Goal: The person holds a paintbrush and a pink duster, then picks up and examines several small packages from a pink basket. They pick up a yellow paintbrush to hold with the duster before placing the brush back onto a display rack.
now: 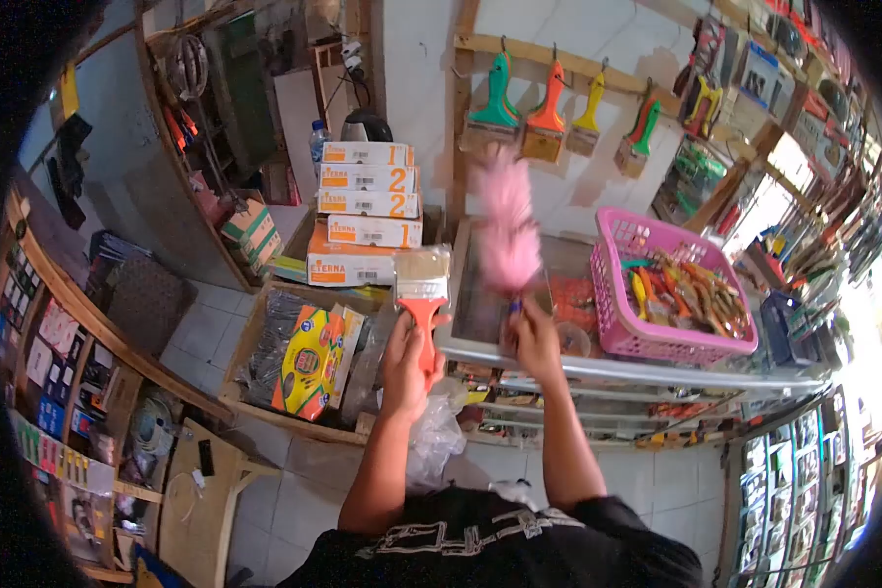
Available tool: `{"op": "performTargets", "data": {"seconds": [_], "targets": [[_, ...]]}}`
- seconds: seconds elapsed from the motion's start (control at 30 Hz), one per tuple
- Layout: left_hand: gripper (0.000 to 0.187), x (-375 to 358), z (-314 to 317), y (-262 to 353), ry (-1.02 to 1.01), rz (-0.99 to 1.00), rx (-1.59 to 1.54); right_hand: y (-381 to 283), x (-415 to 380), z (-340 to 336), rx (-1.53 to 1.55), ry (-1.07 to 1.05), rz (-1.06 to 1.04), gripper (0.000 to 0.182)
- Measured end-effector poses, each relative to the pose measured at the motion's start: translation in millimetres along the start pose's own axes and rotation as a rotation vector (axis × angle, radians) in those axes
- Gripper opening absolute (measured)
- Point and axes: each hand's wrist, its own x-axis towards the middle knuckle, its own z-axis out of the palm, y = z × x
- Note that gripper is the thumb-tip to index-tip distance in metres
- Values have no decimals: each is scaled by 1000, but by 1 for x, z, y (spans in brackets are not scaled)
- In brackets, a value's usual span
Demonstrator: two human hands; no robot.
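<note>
Gripping a wide paintbrush (421,306) upright, the left hand (412,365) has its fingers wrapped around the orange handle, so that the pale bristles and metal band stand clear above them. The right hand (533,338), just to its right, has its fingers closed on the narrow handle of a fluffy pink duster (508,220). The duster's plume rises above those fingers and leans slightly left, blurred at the edges. Both tools are held up in the air, near each other but apart. Beyond and to the left of the left fingers, a stack of white and orange boxes (370,206) marked ETERNA stands in a pile. Nearer and also left of them, a yellow, red and green box (309,363) leans in a wooden crate (309,423). Crumpled clear plastic (439,439) lies below the left fingers. To the right of the right fingers, a pink plastic basket (676,343) sits on the glass tabletop (647,370), filled with small brushes (694,299) whose handles are orange, yellow and green. Farther off, above the right fingers, four brushes hang from hooks on a wooden rail (578,64): a green one (498,98), an orange one (549,108), a yellow one (589,116) and a green and orange one (643,132).
</note>
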Motion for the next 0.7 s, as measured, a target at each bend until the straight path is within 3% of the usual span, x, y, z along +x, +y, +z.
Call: {"op": "performTargets", "data": {"seconds": [0.03, 0.1, 0.2, 0.23, 0.3, 0.37, 0.43, 0.47, 0.5, 0.6, 0.63, 0.67, 0.7], "targets": [[44, -2, -4, 3, 5, 3, 8, 4, -15, 1, 5, -97, 2, 21], [42, 5, -20, -19, 104, 29, 11, -69, -49, -9, -76, -418, 7, 16], [40, 7, -30, -25, 204, -85, 52, -88, -67, -9, -147, -242, 2, 15], [39, 6, -23, -18, 129, -16, -53, -90, -72, -8, -194, -200, -9, 16], [40, 6, -18, -13, 43, 25, 27, -100, -77, -15, -280, -195, -60, 21], [41, 14, -33, -50, 194, 0, 36, -111, -81, -22, -311, -184, -95, 26], [41, 15, -26, -42, 166, -20, 24, -116, -87, -24, -307, -83, -89, 29], [41, 13, -22, -29, 66, -25, 5, -127, -91, -24, -326, -16, 221, 29], [40, 11, -16, -16, -34, -30, -15, -126, -92, -26, -342, -44, 117, 29], [38, 14, -14, -28, 73, -46, -32, -129, -95, -31, -383, -114, -104, 31], [38, 14, -13, -28, 106, -66, -47, -133, -95, -31, -326, -93, 74, 32], [34, 12, -14, -23, -21, -40, -16, -132, -95, -27, -317, -5, 143, 31], [34, 11, -9, -14, -25, -20, -21, -130, -94, -25, -307, 83, 211, 30]]}}
